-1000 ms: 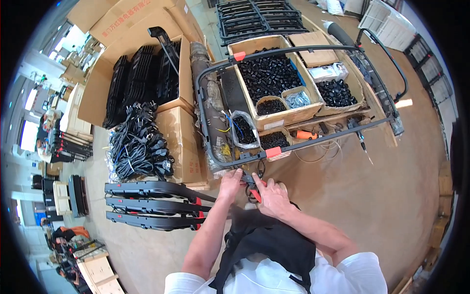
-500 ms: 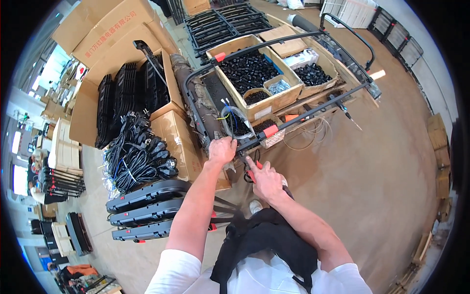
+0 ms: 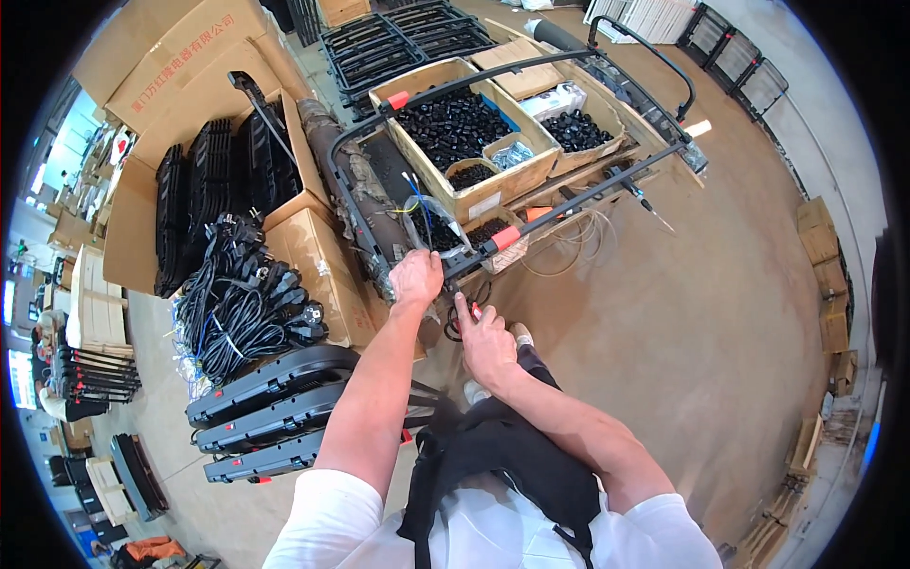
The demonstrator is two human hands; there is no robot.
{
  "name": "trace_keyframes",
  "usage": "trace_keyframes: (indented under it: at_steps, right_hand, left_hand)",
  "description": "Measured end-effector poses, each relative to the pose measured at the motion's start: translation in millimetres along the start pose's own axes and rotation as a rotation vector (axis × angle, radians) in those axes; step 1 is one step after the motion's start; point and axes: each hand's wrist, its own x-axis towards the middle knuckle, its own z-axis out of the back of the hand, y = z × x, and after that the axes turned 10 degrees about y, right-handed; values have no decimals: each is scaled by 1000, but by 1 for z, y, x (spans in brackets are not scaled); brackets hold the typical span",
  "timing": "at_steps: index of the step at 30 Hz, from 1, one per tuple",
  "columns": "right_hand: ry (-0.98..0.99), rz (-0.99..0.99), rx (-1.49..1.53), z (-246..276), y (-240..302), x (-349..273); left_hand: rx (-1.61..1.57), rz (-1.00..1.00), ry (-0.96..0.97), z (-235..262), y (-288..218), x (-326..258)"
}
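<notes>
My left hand [image 3: 417, 278] is closed around the near corner of a black tubular frame [image 3: 592, 194] with red sleeves. The frame lies slanted across the workbench. Just below that corner, my right hand [image 3: 488, 346] is wrapped round a red-handled tool [image 3: 477, 311], its index finger stretched up toward the frame. Most of the tool is hidden by the hand, so its kind cannot be made out. A dark loop of cord [image 3: 453, 327] hangs beside it. Close ahead of my left hand is a clear plastic bag [image 3: 455, 232] of small dark parts, with blue and yellow wires by it.
A wooden box [image 3: 512, 194] of black plastic parts stands on the bench. To the left are a carton [image 3: 133, 223] of black mouldings, bundled power cords [image 3: 237, 313] and stacked black housings [image 3: 270, 398]. A screwdriver-like tool [image 3: 645, 201] hangs at the bench's right edge.
The whole scene has shifted left and slightly up in the picture. My right hand has turned over the tool, so less red shows. My left hand keeps its hold on the frame corner.
</notes>
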Motion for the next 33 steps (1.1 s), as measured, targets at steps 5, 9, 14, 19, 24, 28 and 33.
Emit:
trace_keyframes:
  at_steps: [5,9,14,19,24,28,33]
  right_hand:
    - [4,-5,3,-1,0,3]
    - [50,-4,117,11,1,8]
    - [76,-30,190,17,-1,6]
    - [300,-6,490,53,-36,18]
    - [443,264,1359,-4,-87,38]
    - [656,163,1711,-18,-93,46]
    - [762,168,1832,-22,-90,44]
  left_hand:
    - [11,23,35,0,-3,4]
    - [10,39,15,-5,4,7]
    - [6,59,31,-8,-2,6]
    - [-34,64,-37,-5,3,7]
    - [-32,101,15,1,-8,3]
    - [-44,85,-7,-2,-5,6]
    - [-40,94,-72,-8,3,6]
